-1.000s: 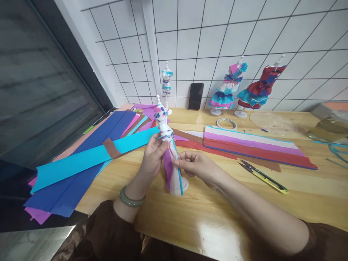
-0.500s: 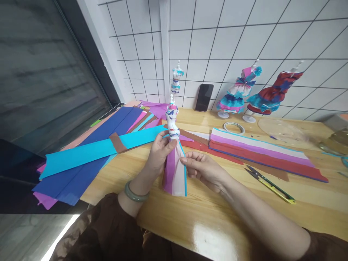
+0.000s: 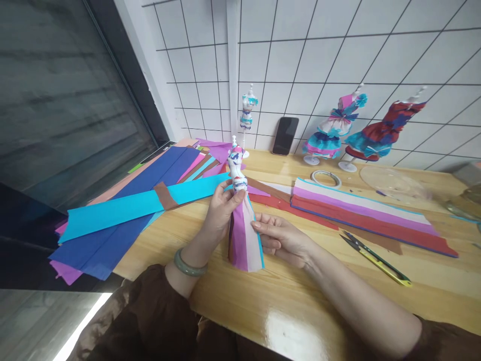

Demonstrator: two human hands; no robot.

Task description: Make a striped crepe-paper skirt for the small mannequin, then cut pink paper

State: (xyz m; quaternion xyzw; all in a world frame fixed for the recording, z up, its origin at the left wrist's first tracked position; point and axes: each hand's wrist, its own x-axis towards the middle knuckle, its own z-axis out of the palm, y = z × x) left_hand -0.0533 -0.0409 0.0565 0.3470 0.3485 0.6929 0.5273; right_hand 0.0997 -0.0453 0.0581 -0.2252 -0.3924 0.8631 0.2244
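Head view: the left hand (image 3: 221,208) pinches the gathered top of a skirt (image 3: 243,245) at the waist of a white form (image 3: 236,168), thumb in front, the other fingers partly hidden behind. The right hand (image 3: 281,235) pinches the skirt's blue-trimmed edge about midway down, thumb on the near face, its remaining fingers curled. The form stands nearly upright between the hands, over the table (image 3: 225,306); the skirt hangs from its waist and flares toward the hem in bands of brown, purple and pale pink. A green bangle (image 3: 190,265) circles the left wrist, and brown sleeves (image 3: 161,306) cover both arms higher up.

Left of the hands, a bright blue strip (image 3: 116,210) with a brown band (image 3: 164,195) across it lies over dark blue sheets (image 3: 93,250). To the right, the snips (image 3: 376,258) lie near a striped panel (image 3: 361,210), their yellow handle toward the person. Behind the panel is a tape roll (image 3: 325,179). Farther back, a phone (image 3: 285,136) leans on the tiled wall (image 3: 281,60), with a small form (image 3: 247,113) to its left and two dressed forms (image 3: 330,128) to its right.
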